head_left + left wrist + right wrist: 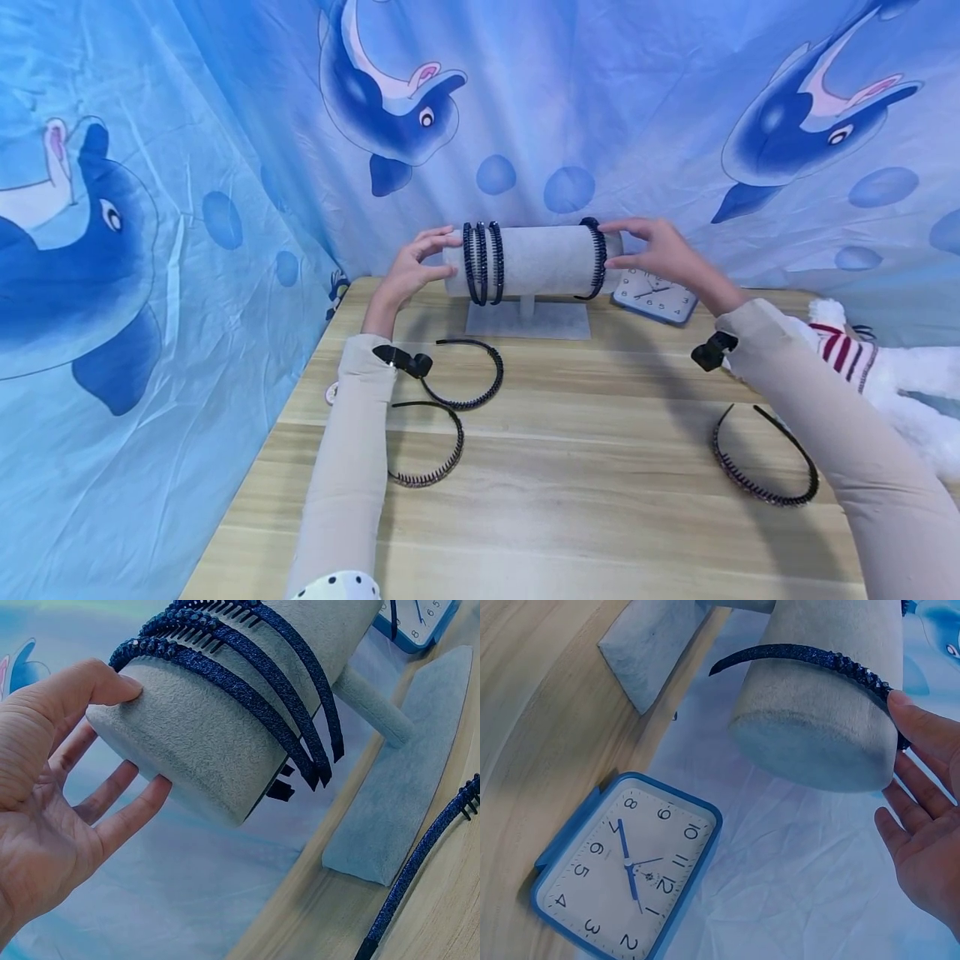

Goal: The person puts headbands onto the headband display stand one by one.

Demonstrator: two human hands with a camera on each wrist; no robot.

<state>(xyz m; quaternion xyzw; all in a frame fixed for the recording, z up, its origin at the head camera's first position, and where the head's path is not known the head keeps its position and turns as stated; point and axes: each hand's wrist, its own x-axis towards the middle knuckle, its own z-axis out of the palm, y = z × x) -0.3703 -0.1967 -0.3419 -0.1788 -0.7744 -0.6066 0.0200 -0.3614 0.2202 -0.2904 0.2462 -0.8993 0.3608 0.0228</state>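
Observation:
A grey padded headband display stand holds three dark beaded headbands close together near its left end. My left hand holds that end of the roll, its thumb on the padding beside the outermost band in the left wrist view. At the opposite end, a fourth dark headband arches over the roll with its comb teeth and beads. My right hand pinches this band between thumb and fingers; in the right wrist view the thumb lies on its beaded part, and the other fingers are partly behind the roll.
Two headbands lie on the wooden table at the left, near my left sleeve. Another headband lies at the right. A blue-framed clock sits behind my right wrist, and a white plush toy at the right edge.

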